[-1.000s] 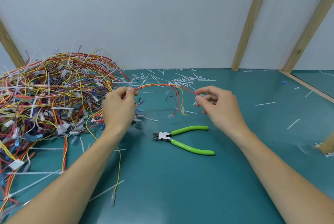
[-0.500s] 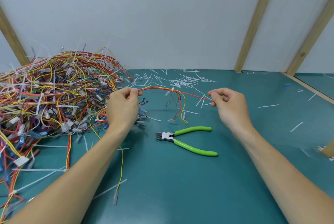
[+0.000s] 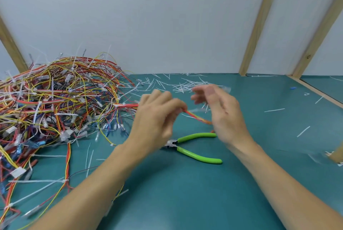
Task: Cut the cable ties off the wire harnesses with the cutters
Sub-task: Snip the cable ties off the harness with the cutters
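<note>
Between blurred hands – left [image 3: 157,116] pinching harness [image 3: 196,117], right [image 3: 220,110] unclear – cutters [image 3: 194,147] lie below.

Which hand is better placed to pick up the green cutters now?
Probably the right hand. Its fingers look loose, and the cutters lie just below it with both handles pointing to its side. The left hand grips the wire harness, so it is occupied.

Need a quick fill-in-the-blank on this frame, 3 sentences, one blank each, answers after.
1. The cutters lying on the table have ____ handles.
2. The big wire pile sits on the person's ____ side.
3. The cutters are held by ____ hand: the left hand and right hand are both up at a wire bundle.

Answers: green; left; neither
</note>
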Demonstrator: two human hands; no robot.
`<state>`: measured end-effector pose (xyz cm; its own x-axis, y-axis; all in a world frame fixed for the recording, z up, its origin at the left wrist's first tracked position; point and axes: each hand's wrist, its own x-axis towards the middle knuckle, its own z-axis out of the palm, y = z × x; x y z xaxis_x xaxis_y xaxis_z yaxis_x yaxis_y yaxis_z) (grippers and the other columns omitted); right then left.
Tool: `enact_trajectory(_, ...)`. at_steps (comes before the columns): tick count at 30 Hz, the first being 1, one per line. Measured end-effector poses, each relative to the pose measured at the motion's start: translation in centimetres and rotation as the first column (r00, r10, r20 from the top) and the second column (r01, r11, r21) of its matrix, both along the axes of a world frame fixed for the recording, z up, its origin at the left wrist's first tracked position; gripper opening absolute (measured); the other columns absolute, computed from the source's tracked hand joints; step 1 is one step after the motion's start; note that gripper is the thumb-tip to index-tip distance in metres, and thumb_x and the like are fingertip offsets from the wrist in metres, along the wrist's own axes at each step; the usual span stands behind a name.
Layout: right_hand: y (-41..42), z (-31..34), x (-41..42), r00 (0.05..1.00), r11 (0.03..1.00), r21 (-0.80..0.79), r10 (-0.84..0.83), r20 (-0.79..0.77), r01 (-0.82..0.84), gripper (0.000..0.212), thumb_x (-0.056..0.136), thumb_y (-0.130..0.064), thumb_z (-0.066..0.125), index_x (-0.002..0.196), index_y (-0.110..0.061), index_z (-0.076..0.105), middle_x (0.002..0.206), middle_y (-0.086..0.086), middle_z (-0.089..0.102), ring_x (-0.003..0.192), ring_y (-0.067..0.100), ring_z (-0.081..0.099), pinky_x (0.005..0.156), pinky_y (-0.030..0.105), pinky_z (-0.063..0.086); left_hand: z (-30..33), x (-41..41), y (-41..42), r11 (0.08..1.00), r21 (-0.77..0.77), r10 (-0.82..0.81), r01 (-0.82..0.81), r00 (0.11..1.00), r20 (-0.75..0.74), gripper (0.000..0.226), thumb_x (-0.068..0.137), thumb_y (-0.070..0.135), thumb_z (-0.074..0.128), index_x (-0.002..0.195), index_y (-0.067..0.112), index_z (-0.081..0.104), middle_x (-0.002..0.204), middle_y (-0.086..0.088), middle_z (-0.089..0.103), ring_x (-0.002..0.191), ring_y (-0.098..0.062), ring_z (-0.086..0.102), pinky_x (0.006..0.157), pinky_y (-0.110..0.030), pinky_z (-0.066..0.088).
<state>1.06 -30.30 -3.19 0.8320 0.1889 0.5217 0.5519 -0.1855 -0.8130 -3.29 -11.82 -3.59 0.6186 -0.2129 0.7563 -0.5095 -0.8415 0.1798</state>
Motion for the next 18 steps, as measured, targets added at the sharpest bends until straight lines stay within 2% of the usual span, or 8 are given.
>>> enact_trajectory(2, -0.1, 0.7, 0.2, 0.967, 0.991, 0.131, 0.057, -0.247, -0.025, 0.052, 0.106, -0.053, 0.041, 0.096, -0.015, 0.076, 0.084, 0.005, 0.077, 0.069, 0.017, 0.072, 0.066, 0.027, 0.055, 0.0, -0.5, -1.2, 0.983, 0.170, -0.066, 0.065, 0.998, 0.000, 0.015, 0.094, 0.017, 0.060, 0.097, 0.026, 0.072, 0.087, 0.005, 0.058, 0.085, -0.023, 0.050, 0.081, -0.037, 0.036)
enact_trajectory(4, -1.3, 1.4, 1.1, 0.933, 0.999, 0.021, -0.024, -0.358, 0.034, 0.042, 0.106, -0.044, 0.051, 0.089, -0.014, 0.076, 0.077, 0.006, 0.074, 0.053, 0.015, 0.065, 0.051, 0.025, 0.051, 0.0, -1.1, -2.4, 0.948, 0.289, -0.123, 0.135, 0.991, -0.057, 0.028, 0.087, 0.008, 0.055, 0.098, 0.028, 0.070, 0.092, 0.005, 0.058, 0.089, -0.023, 0.049, 0.087, -0.035, 0.036)
enact_trajectory(6, -2.7, 1.7, 1.9, 0.905, 0.996, -0.087, -0.047, -0.423, 0.011, 0.034, 0.103, -0.040, 0.059, 0.090, -0.013, 0.076, 0.080, 0.006, 0.072, 0.050, 0.012, 0.060, 0.047, 0.024, 0.050, -0.2, -1.5, -3.5, 0.899, 0.382, -0.168, 0.215, 0.974, -0.152, 0.037, 0.079, 0.009, 0.044, 0.098, 0.029, 0.069, 0.096, 0.004, 0.056, 0.093, -0.021, 0.046, 0.089, -0.032, 0.035)
enact_trajectory(7, -2.9, 1.8, 2.0, 0.888, 0.992, -0.120, -0.020, -0.460, -0.040, 0.037, 0.101, -0.045, 0.059, 0.092, -0.014, 0.076, 0.081, 0.005, 0.074, 0.051, 0.012, 0.058, 0.046, 0.024, 0.050, -0.4, -1.7, -4.1, 0.872, 0.422, -0.179, 0.249, 0.963, -0.200, 0.039, 0.077, 0.011, 0.041, 0.097, 0.029, 0.068, 0.098, 0.003, 0.055, 0.094, -0.021, 0.045, 0.090, -0.032, 0.036)
enact_trajectory(9, -2.4, 1.6, 1.6, 0.849, 0.966, -0.184, 0.057, -0.525, -0.179, 0.052, 0.093, -0.064, 0.058, 0.093, -0.016, 0.079, 0.084, 0.001, 0.078, 0.056, 0.011, 0.060, 0.047, 0.021, 0.048, -0.9, -2.1, -5.3, 0.822, 0.483, -0.188, 0.301, 0.945, -0.269, 0.041, 0.076, 0.013, 0.039, 0.098, 0.031, 0.068, 0.099, 0.002, 0.055, 0.097, -0.021, 0.045, 0.092, -0.034, 0.040)
enact_trajectory(11, -1.5, 1.1, 1.0, 0.818, 0.919, -0.234, 0.141, -0.557, -0.318, 0.060, 0.082, -0.076, 0.064, 0.092, -0.019, 0.081, 0.085, -0.001, 0.080, 0.066, 0.009, 0.068, 0.057, 0.017, 0.051, -1.1, -2.4, -5.9, 0.786, 0.514, -0.207, 0.343, 0.930, -0.304, 0.041, 0.076, 0.013, 0.039, 0.098, 0.032, 0.069, 0.098, 0.002, 0.055, 0.099, -0.023, 0.047, 0.095, -0.037, 0.040)
enact_trajectory(15, -1.9, 1.1, 0.7, 0.763, 0.816, -0.239, 0.331, -0.555, -0.527, 0.041, 0.084, -0.059, 0.074, 0.095, -0.020, 0.081, 0.093, 0.002, 0.079, 0.083, 0.007, 0.070, 0.075, 0.017, 0.053, -1.2, -2.5, -6.0, 0.748, 0.525, -0.250, 0.406, 0.905, -0.344, 0.043, 0.072, 0.011, 0.038, 0.095, 0.030, 0.070, 0.100, 0.005, 0.057, 0.100, -0.020, 0.049, 0.093, -0.035, 0.037)
enact_trajectory(18, -2.2, 1.4, 0.4, 0.707, 0.774, -0.239, 0.344, -0.618, -0.586, 0.039, 0.084, -0.058, 0.075, 0.096, -0.021, 0.080, 0.091, -0.003, 0.079, 0.082, 0.006, 0.068, 0.075, 0.017, 0.052, -1.2, -2.7, -6.5, 0.737, 0.510, -0.269, 0.444, 0.885, -0.381, 0.041, 0.070, 0.011, 0.040, 0.095, 0.028, 0.069, 0.104, 0.006, 0.058, 0.101, -0.019, 0.050, 0.090, -0.037, 0.039)
